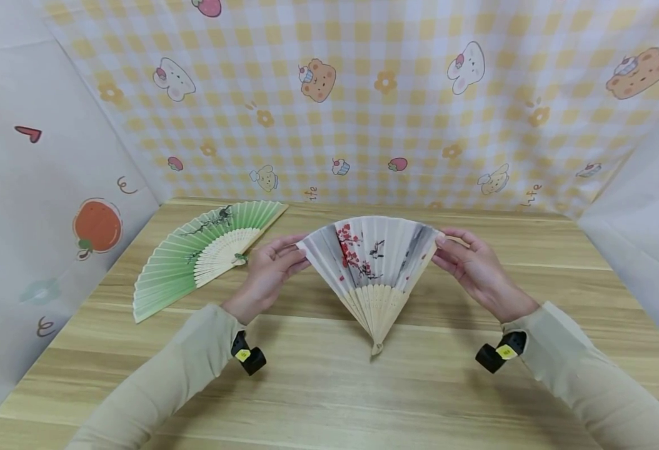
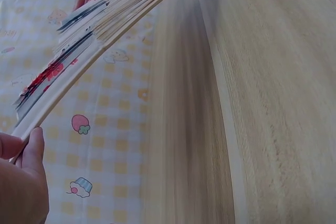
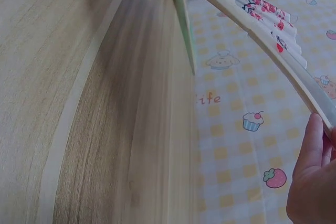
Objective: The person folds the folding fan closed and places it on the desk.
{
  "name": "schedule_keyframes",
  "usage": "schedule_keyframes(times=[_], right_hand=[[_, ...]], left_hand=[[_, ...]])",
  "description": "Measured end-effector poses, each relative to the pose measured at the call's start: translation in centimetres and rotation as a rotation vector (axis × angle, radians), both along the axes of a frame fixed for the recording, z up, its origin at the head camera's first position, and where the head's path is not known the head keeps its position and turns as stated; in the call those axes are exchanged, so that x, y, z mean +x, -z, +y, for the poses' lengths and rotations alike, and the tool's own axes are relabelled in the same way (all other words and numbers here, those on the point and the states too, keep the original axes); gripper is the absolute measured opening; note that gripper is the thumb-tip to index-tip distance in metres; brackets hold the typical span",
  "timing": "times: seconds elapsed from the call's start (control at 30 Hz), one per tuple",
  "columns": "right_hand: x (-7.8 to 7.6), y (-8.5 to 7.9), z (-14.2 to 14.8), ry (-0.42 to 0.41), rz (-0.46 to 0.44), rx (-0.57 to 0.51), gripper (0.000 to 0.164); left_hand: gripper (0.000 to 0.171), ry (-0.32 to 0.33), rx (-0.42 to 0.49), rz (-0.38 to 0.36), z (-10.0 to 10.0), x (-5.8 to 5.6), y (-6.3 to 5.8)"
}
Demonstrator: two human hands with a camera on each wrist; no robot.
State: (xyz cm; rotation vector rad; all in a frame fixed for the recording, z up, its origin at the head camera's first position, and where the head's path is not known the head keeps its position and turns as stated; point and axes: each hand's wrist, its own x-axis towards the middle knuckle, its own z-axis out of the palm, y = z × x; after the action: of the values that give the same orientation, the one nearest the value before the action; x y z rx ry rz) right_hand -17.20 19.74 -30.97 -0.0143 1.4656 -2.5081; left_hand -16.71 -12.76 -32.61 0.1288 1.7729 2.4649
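Observation:
Between the two hands a white and grey folding fan [image 1: 371,256], painted with red blossoms and a bird, is spread partway with its pivot end pointing toward the person. My left hand [image 1: 267,272] pinches its left outer rib near the upper corner. At the opposite corner my right hand [image 1: 478,272] pinches the right outer rib between thumb and fingers. In the left wrist view the fan [image 2: 79,61] appears edge-on, its pleats still partly bunched. From the right wrist, the blossom print of the fan [image 3: 262,11] shows above its long outer rib.
A green folding fan [image 1: 174,265] with pale ribs lies spread on the wooden table [image 1: 329,400], left of my left hand. Behind the table hangs a yellow checked cloth [image 1: 357,125] with cartoon prints. White sheets [image 1: 20,206] border the sides.

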Motion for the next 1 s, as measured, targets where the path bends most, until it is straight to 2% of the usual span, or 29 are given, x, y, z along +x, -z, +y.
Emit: schedule_keyframes(times=[0.43, 1.0], right_hand=[[0.1, 0.0, -0.5, -0.039, 0.024, -0.020, 0.012], [0.2, -0.2, -1.5, -0.068, 0.024, 0.009, 0.013]], left_hand=[[0.031, 0.045, 0.037, -0.003, 0.9, -0.1, 0.1], [0.034, 0.096, 0.052, -0.010, 2.1, -0.2, -0.3]])
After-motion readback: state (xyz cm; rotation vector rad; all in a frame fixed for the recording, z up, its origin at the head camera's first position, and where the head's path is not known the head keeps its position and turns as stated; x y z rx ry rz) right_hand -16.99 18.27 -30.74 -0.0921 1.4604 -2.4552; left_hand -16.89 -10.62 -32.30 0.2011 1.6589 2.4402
